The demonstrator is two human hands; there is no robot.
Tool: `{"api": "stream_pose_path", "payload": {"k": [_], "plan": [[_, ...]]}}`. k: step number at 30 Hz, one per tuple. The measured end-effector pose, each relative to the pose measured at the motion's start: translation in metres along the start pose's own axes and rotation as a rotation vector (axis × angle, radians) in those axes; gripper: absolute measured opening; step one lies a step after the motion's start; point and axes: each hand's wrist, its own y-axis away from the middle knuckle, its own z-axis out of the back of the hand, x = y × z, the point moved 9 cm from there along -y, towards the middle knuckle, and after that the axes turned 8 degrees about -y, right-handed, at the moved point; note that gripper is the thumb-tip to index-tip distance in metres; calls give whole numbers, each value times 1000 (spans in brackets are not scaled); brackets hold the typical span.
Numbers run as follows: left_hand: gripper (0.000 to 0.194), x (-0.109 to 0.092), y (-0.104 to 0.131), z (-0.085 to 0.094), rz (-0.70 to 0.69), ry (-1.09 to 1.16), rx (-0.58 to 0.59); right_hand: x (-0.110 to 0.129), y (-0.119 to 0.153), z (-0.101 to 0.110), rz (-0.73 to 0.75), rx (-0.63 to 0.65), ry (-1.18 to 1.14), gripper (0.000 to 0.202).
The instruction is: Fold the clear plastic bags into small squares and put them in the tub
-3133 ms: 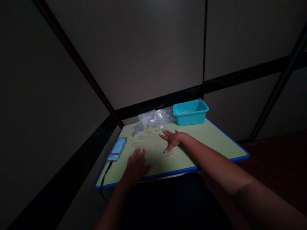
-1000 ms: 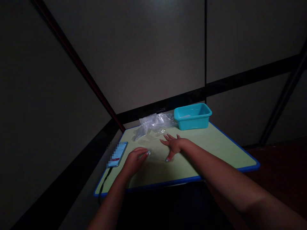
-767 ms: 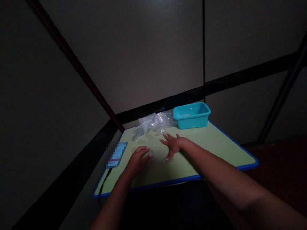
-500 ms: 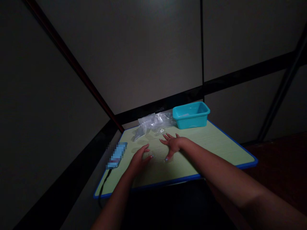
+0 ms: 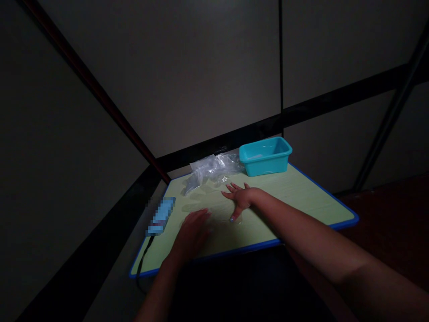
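My right hand lies with its fingers spread on a thin clear plastic sheet or bag that is flat on the table. The thumb rests near the sheet's front edge. My left hand is to the left of it, blurred by motion, with the thumb and fingers seeming apart and nothing visible in them. Whether it touches the sheet I cannot tell. Behind both hands is a crumpled pile of clear plastic bags.
A turquoise plastic basin stands at the back right of the pale table, which has a blue rim. Something pale lies inside the basin. At the left edge is a phone-like device, pixelated, with a dark cable. Walls stand behind and left.
My left hand has drawn back slightly toward me and to the left, its fingers now blurred. My right hand stays spread on the sheet. The view has shifted slightly.
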Motion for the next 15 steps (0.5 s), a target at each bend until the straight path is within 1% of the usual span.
{"api": "stream_pose_path", "payload": {"k": [2, 4, 5, 7, 15], "plan": [[48, -11, 9, -13, -66, -30, 132, -1, -1, 0, -3, 0, -5, 128], [51, -14, 13, -24, -65, -35, 231, -2, -2, -1, -3, 1, -5, 128], [51, -14, 14, -28, -48, -35, 261, -2, -2, -1, 0, 1, -3, 128], [51, -11, 13, -31, -12, -39, 285, -1, -2, 0, 2, 1, -3, 128], [50, -3, 11, -31, 68, -68, 273, 0, -1, -1, 2, 11, 2, 128]]}}
